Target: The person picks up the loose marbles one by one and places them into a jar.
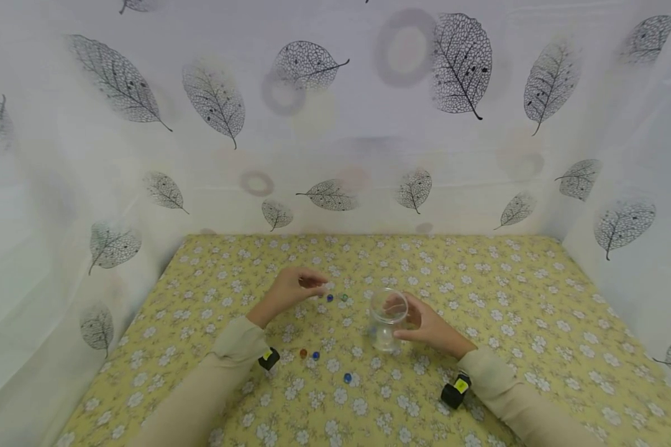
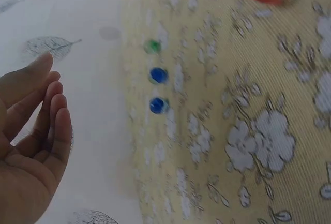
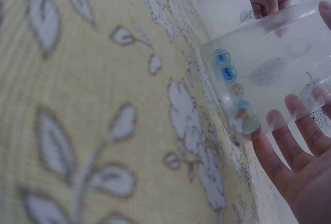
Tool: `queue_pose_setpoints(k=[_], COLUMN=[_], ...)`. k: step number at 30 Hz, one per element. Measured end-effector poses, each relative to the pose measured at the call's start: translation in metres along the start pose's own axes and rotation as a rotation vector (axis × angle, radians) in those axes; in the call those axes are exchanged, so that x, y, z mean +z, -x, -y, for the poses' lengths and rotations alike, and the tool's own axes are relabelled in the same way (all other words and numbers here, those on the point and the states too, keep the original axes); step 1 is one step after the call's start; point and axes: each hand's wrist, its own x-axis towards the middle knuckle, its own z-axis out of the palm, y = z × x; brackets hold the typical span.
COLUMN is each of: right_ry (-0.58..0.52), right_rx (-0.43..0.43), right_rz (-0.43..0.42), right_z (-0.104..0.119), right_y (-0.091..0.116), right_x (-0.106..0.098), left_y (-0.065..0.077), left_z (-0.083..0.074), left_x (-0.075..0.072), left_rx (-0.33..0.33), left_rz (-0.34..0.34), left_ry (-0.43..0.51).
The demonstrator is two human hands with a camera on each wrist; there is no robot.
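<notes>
While the right hand [image 1: 432, 328] is gripping a clear, upright, cylindrical jar [image 1: 384, 339], the half-open left hand [image 1: 288, 290], holding nothing visible, is hovering just left of a round blue glass marble [image 1: 330, 298] and round green glass marble [image 1: 343, 297] lying on the flowered yellow tabletop [image 1: 481, 273].

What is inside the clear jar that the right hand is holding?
Marbles lie at the bottom of the clear jar, showing blue and orange colours. Any behind these would be hidden, so the exact count is unclear.
</notes>
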Motion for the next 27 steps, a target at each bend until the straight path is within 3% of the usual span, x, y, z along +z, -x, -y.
queue_pose_setpoints(k=[27], right_ry=[0.009], right_rx=[-0.016], right_rz=[-0.006], right_z=[-0.001], right_y=[0.000], right_x=[0.000], left_y=[-0.029], left_z=[0.051], left_x=[0.009], left_rx=[-0.013], left_rz=[0.113], left_ry=[-0.034])
